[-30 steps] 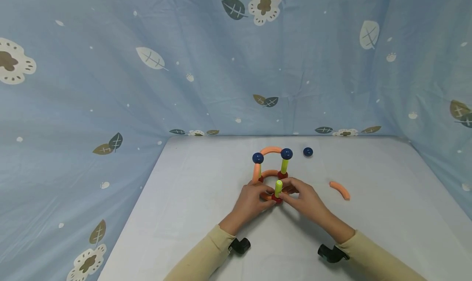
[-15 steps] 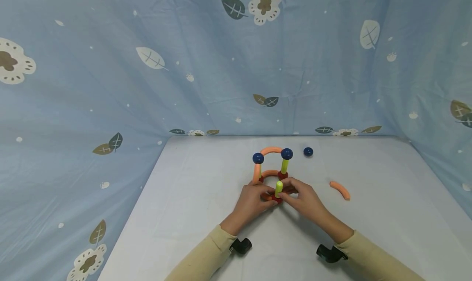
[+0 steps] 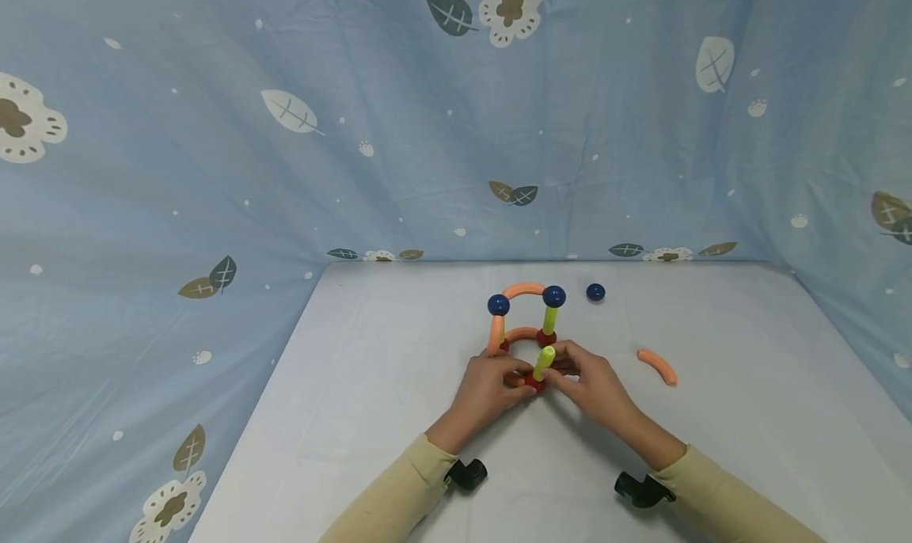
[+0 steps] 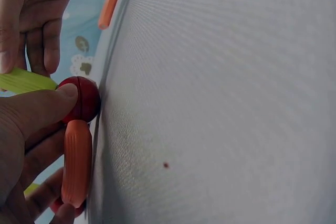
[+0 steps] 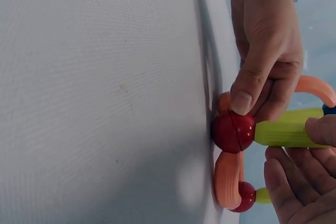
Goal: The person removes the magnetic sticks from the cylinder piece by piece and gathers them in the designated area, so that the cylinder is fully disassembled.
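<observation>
My left hand (image 3: 486, 385) grips the front red ball (image 5: 234, 131) of a ball-and-stick building set, thumb on its surface in both wrist views. From that ball rises a yellow-green rod (image 3: 544, 363), leaning right. My right hand (image 3: 587, 381) pinches the rod between thumb and fingers. Curved orange sticks (image 4: 77, 163) join the red balls low down. Behind the hands, the joined frame has another upright green rod (image 3: 550, 320), blue balls (image 3: 553, 296) on top and an orange arc (image 3: 523, 289) between them. My fingers hide part of the base.
A loose blue ball (image 3: 595, 292) lies behind and right of the frame. A loose curved orange stick (image 3: 657, 366) rests to the right of my right hand. The white table (image 3: 370, 353) meets a blue patterned cloth (image 3: 427, 131) at its back edge.
The yellow-green rod in my right hand has tipped from nearly upright to a rightward lean. My left hand has stayed at the red ball.
</observation>
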A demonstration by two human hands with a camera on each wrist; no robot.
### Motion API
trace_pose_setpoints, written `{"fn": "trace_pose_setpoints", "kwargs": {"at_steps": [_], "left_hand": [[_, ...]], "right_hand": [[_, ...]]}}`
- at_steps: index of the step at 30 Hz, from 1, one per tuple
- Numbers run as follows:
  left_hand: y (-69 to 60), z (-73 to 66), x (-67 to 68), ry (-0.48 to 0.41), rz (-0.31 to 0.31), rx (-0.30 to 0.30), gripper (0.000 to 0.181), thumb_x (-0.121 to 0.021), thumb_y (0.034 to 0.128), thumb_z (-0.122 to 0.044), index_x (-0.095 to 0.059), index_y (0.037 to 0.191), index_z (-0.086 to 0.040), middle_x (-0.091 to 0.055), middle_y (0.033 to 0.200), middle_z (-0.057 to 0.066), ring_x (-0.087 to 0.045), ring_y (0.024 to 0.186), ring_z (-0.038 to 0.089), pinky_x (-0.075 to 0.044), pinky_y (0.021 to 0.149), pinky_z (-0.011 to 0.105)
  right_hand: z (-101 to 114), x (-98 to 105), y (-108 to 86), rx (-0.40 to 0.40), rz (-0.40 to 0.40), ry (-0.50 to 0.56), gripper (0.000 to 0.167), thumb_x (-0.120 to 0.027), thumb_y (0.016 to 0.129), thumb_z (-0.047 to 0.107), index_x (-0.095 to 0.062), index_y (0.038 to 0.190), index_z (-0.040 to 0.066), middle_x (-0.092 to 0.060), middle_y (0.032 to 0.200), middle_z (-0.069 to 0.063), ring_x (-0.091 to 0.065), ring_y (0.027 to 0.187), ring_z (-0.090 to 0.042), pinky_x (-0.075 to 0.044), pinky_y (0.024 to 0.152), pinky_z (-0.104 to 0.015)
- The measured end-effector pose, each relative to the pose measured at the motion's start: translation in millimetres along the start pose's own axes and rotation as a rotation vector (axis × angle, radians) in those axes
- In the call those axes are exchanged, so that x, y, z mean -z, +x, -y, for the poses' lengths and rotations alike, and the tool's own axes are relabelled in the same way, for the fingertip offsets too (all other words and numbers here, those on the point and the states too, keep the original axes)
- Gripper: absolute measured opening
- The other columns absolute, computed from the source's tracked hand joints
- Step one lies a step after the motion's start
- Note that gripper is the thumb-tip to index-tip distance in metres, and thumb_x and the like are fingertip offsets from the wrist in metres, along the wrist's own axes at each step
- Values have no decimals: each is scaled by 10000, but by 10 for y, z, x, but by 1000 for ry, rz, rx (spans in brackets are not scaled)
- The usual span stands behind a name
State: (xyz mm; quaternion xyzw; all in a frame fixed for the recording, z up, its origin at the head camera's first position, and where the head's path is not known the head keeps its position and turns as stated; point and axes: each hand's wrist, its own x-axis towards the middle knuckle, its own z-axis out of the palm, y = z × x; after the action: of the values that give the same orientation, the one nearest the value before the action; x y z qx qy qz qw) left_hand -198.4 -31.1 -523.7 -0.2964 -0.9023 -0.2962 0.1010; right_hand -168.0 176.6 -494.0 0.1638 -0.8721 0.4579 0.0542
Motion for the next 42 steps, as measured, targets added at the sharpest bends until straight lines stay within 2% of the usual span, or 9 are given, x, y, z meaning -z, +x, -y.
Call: {"fn": "trace_pose_setpoints", "kwargs": {"at_steps": [8,14,18,26,35,42], "left_hand": [[-1,-10,14,16,12,15,269,-885,806,-333,-808,1048,-245,-740,839,-149,-647,763,-49,-489,857,292],[-2,0,1,12,14,16,265,-882,809,-336,-809,1050,-255,-735,838,-158,-632,780,-16,-482,846,283],[-2,0,1,18,13,17,265,-882,808,-343,-810,1048,-258,-733,841,-159,-623,804,3,-481,820,268],[3,-6,5,42,5,5,256,-887,801,-345,-812,1033,-264,-720,809,-171,-599,809,-2,-475,808,266],[17,-39,23,50,16,5,237,-875,817,-339,-812,1031,-258,-729,808,-155,-627,767,-21,-493,837,291],[17,-45,40,29,30,17,228,-876,818,-317,-815,1028,-253,-739,824,-148,-654,754,-44,-497,850,274]], "right_hand": [[-27,9,-2,-43,-25,-8,259,-739,951,163,-626,1163,66,-726,1037,-32,-713,963,-209,-595,843,-378],[-34,14,13,-52,-37,-13,252,-727,962,168,-624,1166,63,-724,995,-15,-703,919,-165,-594,801,-330],[-38,12,17,-43,-45,-16,245,-724,965,173,-626,1159,60,-719,978,-7,-695,901,-155,-587,780,-305],[-27,3,-9,25,-38,-43,256,-764,923,118,-607,1123,85,-722,1003,-9,-715,920,-175,-599,836,-394],[50,53,-47,70,-59,-90,254,-742,943,127,-592,1139,69,-724,992,-8,-716,908,-185,-600,823,-422],[46,155,-83,64,-76,-97,252,-749,937,118,-605,1142,94,-722,998,18,-709,917,-150,-601,826,-380]]}}
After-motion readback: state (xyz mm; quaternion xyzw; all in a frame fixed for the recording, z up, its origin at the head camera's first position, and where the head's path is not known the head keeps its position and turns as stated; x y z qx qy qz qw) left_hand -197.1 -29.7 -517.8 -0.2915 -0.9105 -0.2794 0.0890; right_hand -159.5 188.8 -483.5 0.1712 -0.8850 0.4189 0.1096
